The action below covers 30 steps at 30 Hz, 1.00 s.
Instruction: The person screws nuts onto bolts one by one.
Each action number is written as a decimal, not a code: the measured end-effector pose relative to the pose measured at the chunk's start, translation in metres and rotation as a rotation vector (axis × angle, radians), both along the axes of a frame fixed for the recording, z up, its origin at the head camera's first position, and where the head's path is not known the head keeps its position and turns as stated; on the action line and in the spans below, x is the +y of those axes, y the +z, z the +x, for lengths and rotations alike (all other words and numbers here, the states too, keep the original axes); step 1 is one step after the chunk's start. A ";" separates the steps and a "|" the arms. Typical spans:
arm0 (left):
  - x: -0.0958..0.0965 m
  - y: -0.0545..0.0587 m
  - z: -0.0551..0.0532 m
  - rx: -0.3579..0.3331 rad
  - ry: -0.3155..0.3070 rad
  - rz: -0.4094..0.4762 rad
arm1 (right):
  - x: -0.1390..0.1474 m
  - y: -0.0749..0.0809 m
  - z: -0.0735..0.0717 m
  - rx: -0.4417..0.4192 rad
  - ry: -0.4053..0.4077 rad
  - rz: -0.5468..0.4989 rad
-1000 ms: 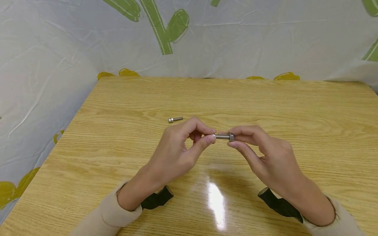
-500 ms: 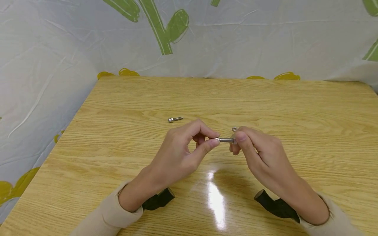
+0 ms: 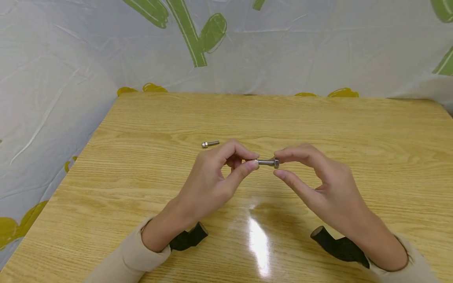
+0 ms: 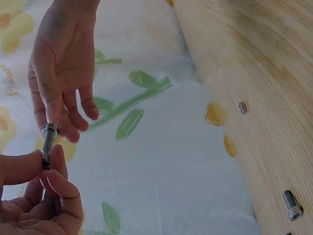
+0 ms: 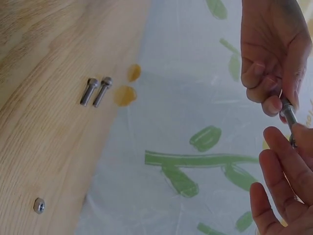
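Note:
In the head view my left hand [image 3: 214, 182] pinches one end of a metal bolt [image 3: 266, 162] between thumb and index finger, hiding that end. A hex nut [image 3: 276, 163] sits at the bolt's right end. My right hand [image 3: 329, 182] is around the nut with thumb and index finger spread. The index fingertip lies close above the nut, while a small gap shows under it before the thumb. From the left wrist view, the held bolt [image 4: 48, 144] and its nut [image 4: 50, 128] lie between both hands.
Two more bolts, a left one [image 5: 89, 91] and a right one [image 5: 102, 91], lie side by side on the wooden table [image 5: 44, 132]. A loose nut [image 5: 39, 205] lies apart from them. Behind the table hangs a patterned cloth [image 3: 318, 47].
Half a second ago my right hand was turned over with its thumb on the nut; now it is rotated back, fingers spread. The left hand keeps its pinch and has shifted slightly left.

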State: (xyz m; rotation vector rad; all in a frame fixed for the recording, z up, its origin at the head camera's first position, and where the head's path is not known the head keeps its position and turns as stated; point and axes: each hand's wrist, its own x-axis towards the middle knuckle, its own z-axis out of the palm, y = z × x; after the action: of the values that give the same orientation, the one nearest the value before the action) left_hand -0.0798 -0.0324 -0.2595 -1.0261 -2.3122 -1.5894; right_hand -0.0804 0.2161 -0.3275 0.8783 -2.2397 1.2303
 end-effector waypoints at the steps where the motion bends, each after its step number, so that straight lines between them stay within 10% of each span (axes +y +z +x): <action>1: 0.000 0.006 0.002 -0.017 -0.001 -0.005 | -0.004 0.007 0.003 0.016 -0.010 0.009; 10: 0.002 0.013 0.005 -0.034 -0.001 -0.034 | -0.027 0.047 0.019 0.043 -0.035 0.031; 21: 0.003 0.011 0.005 -0.032 -0.016 -0.032 | 0.008 -0.023 -0.006 -0.084 -0.023 0.063; 26: 0.003 0.011 0.007 -0.035 -0.022 -0.039 | -0.020 0.023 0.014 -0.076 -0.067 0.088; 30: 0.003 0.012 0.007 -0.026 -0.021 -0.044 | -0.004 0.003 0.006 -0.136 -0.125 0.118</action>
State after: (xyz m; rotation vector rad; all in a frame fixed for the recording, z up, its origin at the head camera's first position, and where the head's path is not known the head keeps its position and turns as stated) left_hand -0.0726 -0.0290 -0.2475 -1.0481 -2.3716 -1.5757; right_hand -0.0744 0.2123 -0.3250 0.7032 -2.4558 1.1420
